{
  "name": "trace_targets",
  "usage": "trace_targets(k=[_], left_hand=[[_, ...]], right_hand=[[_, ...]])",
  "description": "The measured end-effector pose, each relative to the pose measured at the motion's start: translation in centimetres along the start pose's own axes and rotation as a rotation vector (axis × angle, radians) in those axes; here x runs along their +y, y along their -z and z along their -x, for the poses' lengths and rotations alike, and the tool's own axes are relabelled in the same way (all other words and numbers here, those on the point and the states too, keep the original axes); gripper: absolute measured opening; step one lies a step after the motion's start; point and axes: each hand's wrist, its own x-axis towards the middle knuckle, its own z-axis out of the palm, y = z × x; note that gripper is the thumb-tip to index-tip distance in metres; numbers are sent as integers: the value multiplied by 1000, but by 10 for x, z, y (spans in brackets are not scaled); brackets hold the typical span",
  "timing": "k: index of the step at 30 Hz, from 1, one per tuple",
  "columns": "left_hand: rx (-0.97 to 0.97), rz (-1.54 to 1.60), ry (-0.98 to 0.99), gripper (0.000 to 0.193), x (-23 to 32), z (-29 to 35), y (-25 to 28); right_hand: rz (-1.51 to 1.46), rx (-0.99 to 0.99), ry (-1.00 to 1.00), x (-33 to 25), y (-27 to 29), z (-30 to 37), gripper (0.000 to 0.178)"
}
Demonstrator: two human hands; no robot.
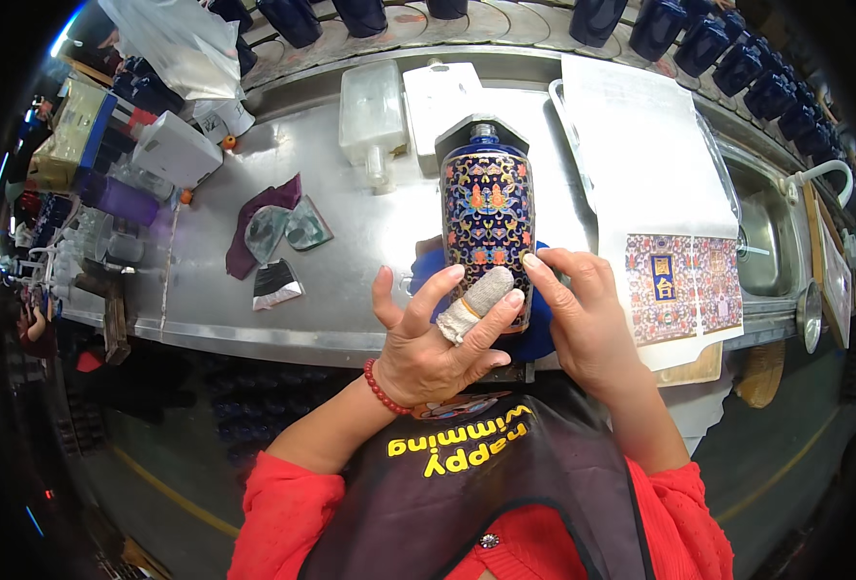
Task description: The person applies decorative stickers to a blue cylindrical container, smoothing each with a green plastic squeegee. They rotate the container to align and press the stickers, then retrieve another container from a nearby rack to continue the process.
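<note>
A dark blue bottle (pixel 487 198) with a bright floral and scroll pattern stands in front of me, its bare neck pointing away. Its lower end is over a round blue support (pixel 541 324), mostly hidden. My left hand (pixel 433 338) lies over the bottle's near end with fingers spread. One finger wears a greyish cloth wrap (pixel 481 302) held by a yellow band. My right hand (pixel 587 314) grips the bottle's right side near its base, thumb on the edge and other fingers bent. A patterned decal sheet (pixel 662 290) lies to the right.
A clear bottle-shaped block (pixel 374 116) and a white box (pixel 442 97) stand beyond. Purple cloth (pixel 250 232) and small dark scraper-like pieces (pixel 278 286) lie left. White paper (pixel 641 145) borders a sink (pixel 766 246) at right. Several blue bottles (pixel 658 27) line the back conveyor.
</note>
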Motion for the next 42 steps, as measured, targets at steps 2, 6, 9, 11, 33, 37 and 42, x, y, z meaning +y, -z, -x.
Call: trace_targets(k=[2, 6, 9, 11, 33, 37, 42], left_hand=[[-19, 15, 28, 47, -1, 2, 0], [40, 103, 68, 46, 8, 9, 4], [41, 76, 2, 43, 11, 14, 2], [30, 62, -23, 43, 10, 15, 3], [121, 68, -27, 46, 3, 12, 5], [116, 123, 112, 47, -7, 7, 4], [188, 443, 338, 47, -35, -25, -4]], right_hand=[[-24, 5, -7, -2, -2, -1, 65], [-119, 44, -20, -6, 1, 9, 69], [-180, 30, -34, -7, -3, 17, 77], [-193, 29, -46, -8, -8, 21, 84], [-198, 98, -75, 2, -29, 24, 89], [-212, 92, -83, 2, -29, 24, 89], [-208, 109, -106, 1, -33, 24, 91]])
